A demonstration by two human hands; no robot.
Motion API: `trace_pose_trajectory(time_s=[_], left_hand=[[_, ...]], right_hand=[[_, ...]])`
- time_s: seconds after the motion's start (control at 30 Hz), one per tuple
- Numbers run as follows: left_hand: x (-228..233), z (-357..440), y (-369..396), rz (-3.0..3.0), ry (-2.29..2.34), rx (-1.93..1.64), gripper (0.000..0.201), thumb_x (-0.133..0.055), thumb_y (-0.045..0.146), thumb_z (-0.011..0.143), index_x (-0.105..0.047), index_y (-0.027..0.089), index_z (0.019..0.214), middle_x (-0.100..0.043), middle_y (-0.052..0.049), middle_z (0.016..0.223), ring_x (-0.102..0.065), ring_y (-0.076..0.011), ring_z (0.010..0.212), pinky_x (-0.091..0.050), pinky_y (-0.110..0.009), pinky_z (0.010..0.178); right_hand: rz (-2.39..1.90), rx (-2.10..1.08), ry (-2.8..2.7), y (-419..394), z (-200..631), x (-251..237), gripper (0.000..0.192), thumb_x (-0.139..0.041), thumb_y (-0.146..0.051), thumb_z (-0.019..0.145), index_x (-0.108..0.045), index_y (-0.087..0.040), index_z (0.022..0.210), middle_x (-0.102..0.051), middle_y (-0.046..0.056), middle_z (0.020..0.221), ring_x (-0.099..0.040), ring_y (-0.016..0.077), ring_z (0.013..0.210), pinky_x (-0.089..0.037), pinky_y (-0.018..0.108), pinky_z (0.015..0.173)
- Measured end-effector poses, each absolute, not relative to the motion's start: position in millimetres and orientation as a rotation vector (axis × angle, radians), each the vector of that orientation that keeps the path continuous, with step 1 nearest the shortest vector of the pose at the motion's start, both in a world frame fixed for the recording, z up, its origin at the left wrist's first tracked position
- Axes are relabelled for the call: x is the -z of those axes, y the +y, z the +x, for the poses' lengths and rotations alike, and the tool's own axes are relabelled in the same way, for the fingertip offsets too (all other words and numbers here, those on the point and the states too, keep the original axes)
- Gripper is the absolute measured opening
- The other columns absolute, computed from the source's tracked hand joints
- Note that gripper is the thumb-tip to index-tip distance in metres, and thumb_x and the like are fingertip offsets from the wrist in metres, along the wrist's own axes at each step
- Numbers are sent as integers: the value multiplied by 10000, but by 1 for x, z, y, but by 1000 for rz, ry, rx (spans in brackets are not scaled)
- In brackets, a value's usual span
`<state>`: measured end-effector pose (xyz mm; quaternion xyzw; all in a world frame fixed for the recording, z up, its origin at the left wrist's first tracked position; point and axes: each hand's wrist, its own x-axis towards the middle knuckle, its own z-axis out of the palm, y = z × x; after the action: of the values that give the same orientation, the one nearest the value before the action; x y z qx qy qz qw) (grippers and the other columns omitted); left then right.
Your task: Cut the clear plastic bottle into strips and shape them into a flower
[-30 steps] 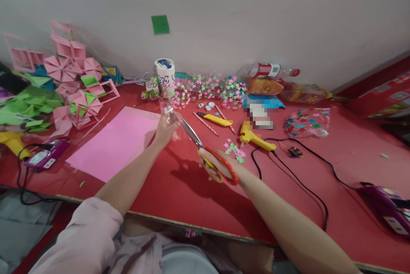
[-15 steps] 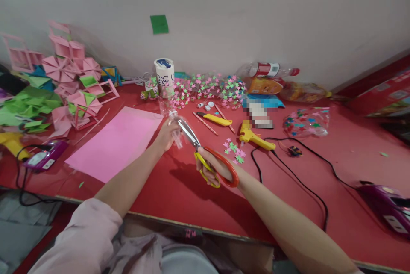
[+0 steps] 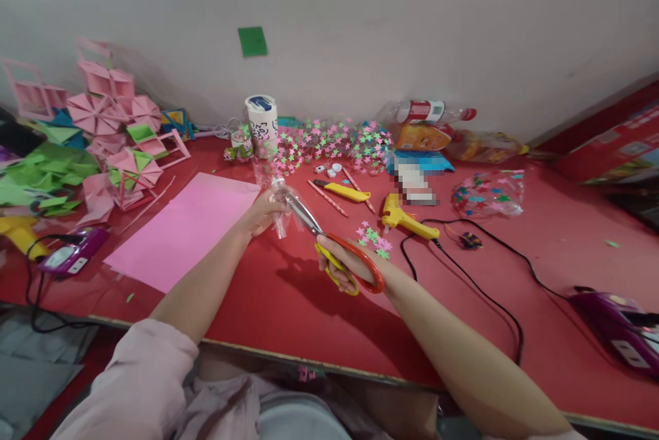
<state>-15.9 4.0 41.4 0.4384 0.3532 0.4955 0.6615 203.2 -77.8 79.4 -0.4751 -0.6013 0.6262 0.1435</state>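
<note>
My left hand (image 3: 259, 212) is closed on a clear plastic bottle piece (image 3: 281, 224), which has a whitish neck end at its top and loose strips hanging down. My right hand (image 3: 340, 263) has its fingers in the handles of a pair of scissors (image 3: 330, 252), one loop red and the other yellow. The metal blades reach up and left to the plastic, beside my left fingers. Whether the blades grip the plastic is hard to make out. Small pink and green paper stars (image 3: 375, 239) lie just right of the scissors.
Pink paper sheets (image 3: 185, 230) lie to the left, near folded paper pieces (image 3: 110, 110). A yellow cutter knife (image 3: 344, 191), striped straws (image 3: 329, 198) and a glue gun (image 3: 406, 218) with a trailing black cord lie right of centre. Behind them stand a white tumbler (image 3: 262, 128) and bags of stars (image 3: 324, 141).
My left hand and the plastic piece have shifted slightly, and the hanging strips have turned. The handles of the scissors look a little closer together.
</note>
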Motion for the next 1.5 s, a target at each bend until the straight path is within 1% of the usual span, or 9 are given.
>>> trace_pose_trajectory(time_s=[0.13, 0.43, 0.67, 0.77, 0.93, 1.1, 1.27, 1.4, 1.5], left_hand=[[-38, -19, 6, 1014, 778, -1114, 436, -748, 95, 501, -605, 183, 903, -616, 7, 853, -581, -108, 760, -456, -225, 653], [-39, -21, 5, 1006, 748, -1082, 444, -754, 109, 517, -617, 185, 933, -605, 13, 847, -577, -96, 735, -452, -231, 656], [-36, -8, 3, 928, 796, -1313, 439, -738, 116, 495, -593, 201, 901, -609, 33, 826, -564, -89, 717, -456, -235, 690], [-30, -1, 4, 914, 809, -1447, 445, -746, 140, 495, -576, 215, 900, -608, 39, 840, -565, -93, 772, -436, -237, 740], [-29, -1, 5, 916, 852, -1512, 477, -731, 141, 484, -562, 241, 920, -616, 41, 858, -580, -130, 882, -431, -273, 836], [-31, -6, 7, 987, 884, -1497, 462, -722, 168, 504, -557, 247, 928, -608, 21, 891, -570, -161, 936, -428, -296, 842], [-32, -10, 8, 1074, 879, -1480, 452, -725, 192, 518, -545, 249, 929, -577, 24, 874, -550, -146, 893, -411, -291, 836], [-32, -7, 5, 1139, 879, -1381, 430, -757, 221, 522, -550, 223, 899, -580, 18, 846, -538, -138, 819, -413, -292, 806], [-31, -5, 3, 1141, 887, -1367, 429, -762, 227, 524, -556, 217, 900, -587, 15, 850, -539, -137, 813, -417, -287, 790]], right_hand=[[-1389, -1797, -1754, -78, 203, -80, 590, -384, -738, 882, -502, -198, 678, -387, -91, 370, -422, 85, 305, -493, 253, 458], [-1339, -1866, -1671, -79, 201, -79, 576, -422, -729, 873, -512, -194, 683, -388, -97, 378, -414, 70, 309, -477, 227, 451], [-1373, -1782, -1580, -87, 188, -70, 594, -421, -757, 848, -519, -194, 689, -391, -99, 374, -397, 65, 290, -487, 230, 449], [-1413, -1704, -1607, -89, 186, -70, 580, -445, -744, 844, -514, -195, 669, -382, -99, 352, -393, 69, 277, -474, 225, 431], [-1441, -1650, -1659, -89, 188, -76, 562, -426, -723, 860, -470, -207, 640, -362, -101, 309, -359, 67, 254, -444, 215, 386], [-1472, -1628, -1685, -87, 188, -76, 551, -462, -722, 844, -441, -219, 619, -369, -98, 295, -369, 74, 236, -424, 214, 356], [-1488, -1629, -1702, -85, 191, -77, 557, -470, -712, 850, -452, -211, 606, -374, -90, 300, -368, 72, 240, -397, 211, 353], [-1414, -1699, -1719, -84, 194, -79, 574, -427, -727, 864, -492, -200, 645, -390, -93, 325, -396, 68, 266, -440, 211, 416], [-1418, -1692, -1702, -84, 193, -77, 577, -434, -744, 849, -476, -205, 645, -368, -103, 325, -378, 62, 262, -438, 207, 411]])
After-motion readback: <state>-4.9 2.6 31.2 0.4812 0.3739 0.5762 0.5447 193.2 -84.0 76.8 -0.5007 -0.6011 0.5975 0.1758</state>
